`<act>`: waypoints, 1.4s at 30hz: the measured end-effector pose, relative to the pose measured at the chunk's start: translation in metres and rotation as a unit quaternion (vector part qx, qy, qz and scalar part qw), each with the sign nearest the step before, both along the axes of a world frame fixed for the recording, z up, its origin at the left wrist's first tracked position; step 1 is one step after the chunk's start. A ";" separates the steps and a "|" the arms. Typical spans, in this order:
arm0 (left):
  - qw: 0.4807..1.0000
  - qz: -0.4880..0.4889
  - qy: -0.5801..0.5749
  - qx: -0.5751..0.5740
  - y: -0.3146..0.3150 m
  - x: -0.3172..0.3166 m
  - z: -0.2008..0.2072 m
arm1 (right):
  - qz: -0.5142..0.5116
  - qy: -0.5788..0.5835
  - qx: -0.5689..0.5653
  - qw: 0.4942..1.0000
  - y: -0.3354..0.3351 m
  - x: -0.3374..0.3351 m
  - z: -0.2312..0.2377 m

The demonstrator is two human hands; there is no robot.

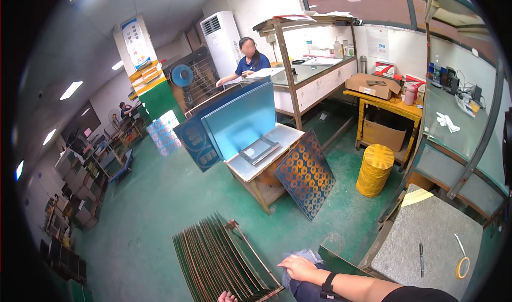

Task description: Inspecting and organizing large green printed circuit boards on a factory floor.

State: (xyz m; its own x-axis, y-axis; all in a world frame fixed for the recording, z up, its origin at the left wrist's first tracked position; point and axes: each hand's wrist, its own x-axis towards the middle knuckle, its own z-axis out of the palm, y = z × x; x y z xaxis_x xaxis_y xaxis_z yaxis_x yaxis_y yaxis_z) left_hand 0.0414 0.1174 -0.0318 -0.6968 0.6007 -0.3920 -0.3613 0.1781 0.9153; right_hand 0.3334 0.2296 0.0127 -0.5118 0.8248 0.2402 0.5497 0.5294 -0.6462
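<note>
At the lower edge only the fingertips of my left hand (228, 297) show, close together against a rack of upright thin panels (218, 254). The rest of that hand is out of the picture, so I cannot see whether it grips a panel. My right hand (298, 268) lies with its fingers stretched out on blue-grey fabric (311, 256), to the right of the rack. A dark band (329, 286) circles the right wrist. Behind the right forearm, part of a dark green panel (341, 260) shows.
At right, a grey-topped table (432, 232) carries a pen (421, 259) and a tape roll (462, 268). Ahead, a low table (253, 168) holds blue panels (242, 118); a patterned panel (305, 174) leans on it. A yellow-wrapped drum (375, 171) stands beyond. A co-worker (253, 62) is behind.
</note>
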 end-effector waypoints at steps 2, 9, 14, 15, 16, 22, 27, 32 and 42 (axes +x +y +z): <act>0.999 -0.018 0.032 0.037 0.008 -0.013 -0.023 | 0.006 0.005 -0.009 1.000 -0.001 -0.003 0.000; 0.800 -0.119 0.584 -0.066 0.034 0.001 -0.034 | 0.043 -0.020 -0.050 0.998 -0.001 -0.005 0.000; 0.713 -0.211 0.604 -0.287 0.022 0.035 -0.035 | 0.039 -0.003 -0.039 0.998 0.003 -0.009 -0.002; 0.723 -0.217 0.573 -0.319 0.021 0.035 -0.037 | 0.063 -0.007 -0.050 0.997 0.003 -0.011 0.001; 0.737 -0.216 0.565 -0.304 0.022 0.033 -0.039 | 0.049 -0.011 -0.042 0.998 0.005 -0.013 0.005; 0.754 -0.193 0.569 -0.267 0.031 0.037 -0.034 | 0.021 -0.008 0.015 1.000 0.011 -0.011 0.010; 0.766 -0.171 0.575 -0.230 0.043 0.038 -0.027 | 0.024 -0.010 0.013 1.000 0.013 -0.008 0.010; 0.762 -0.195 0.588 -0.191 0.061 0.038 -0.022 | 0.016 -0.025 0.016 0.999 0.012 -0.008 0.012; 0.746 -0.204 0.596 -0.218 0.071 0.040 -0.022 | -0.010 -0.039 0.032 0.999 0.014 -0.007 0.014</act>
